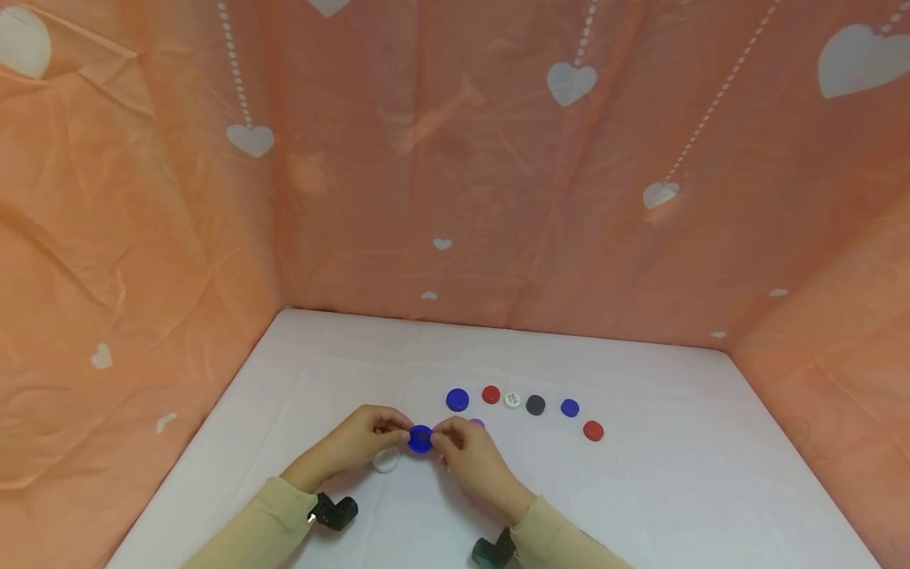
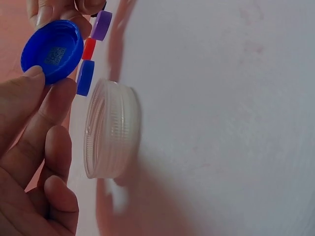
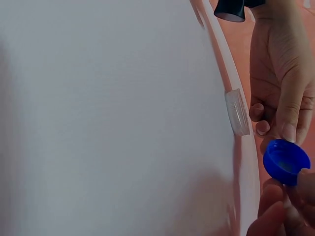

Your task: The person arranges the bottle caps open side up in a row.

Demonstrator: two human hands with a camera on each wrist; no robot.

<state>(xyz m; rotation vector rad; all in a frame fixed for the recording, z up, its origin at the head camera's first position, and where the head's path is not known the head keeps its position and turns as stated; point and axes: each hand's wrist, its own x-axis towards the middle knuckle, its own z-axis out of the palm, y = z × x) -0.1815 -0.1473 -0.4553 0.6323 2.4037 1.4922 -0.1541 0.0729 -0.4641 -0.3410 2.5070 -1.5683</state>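
Observation:
A blue bottle cap [image 1: 420, 439] is held above the white table between both hands, its hollow inside facing up with a small printed square code in it. My left hand [image 1: 373, 435] pinches one side of its rim between thumb and fingers. On the opposite side, my right hand [image 1: 476, 462] pinches the rim in the same way. Just below the left hand lies a clear, ridged cap [image 2: 113, 130] on the table. A purple cap [image 1: 477, 423] is partly hidden behind the right hand.
Beyond the hands, an uneven row holds a large blue cap [image 1: 457, 400], a red cap [image 1: 491, 394], a white cap [image 1: 513, 400], a black cap [image 1: 535, 405], a smaller blue cap [image 1: 569, 408] and another red cap [image 1: 593, 431]. Orange heart-printed cloth [image 1: 498, 197] walls the table.

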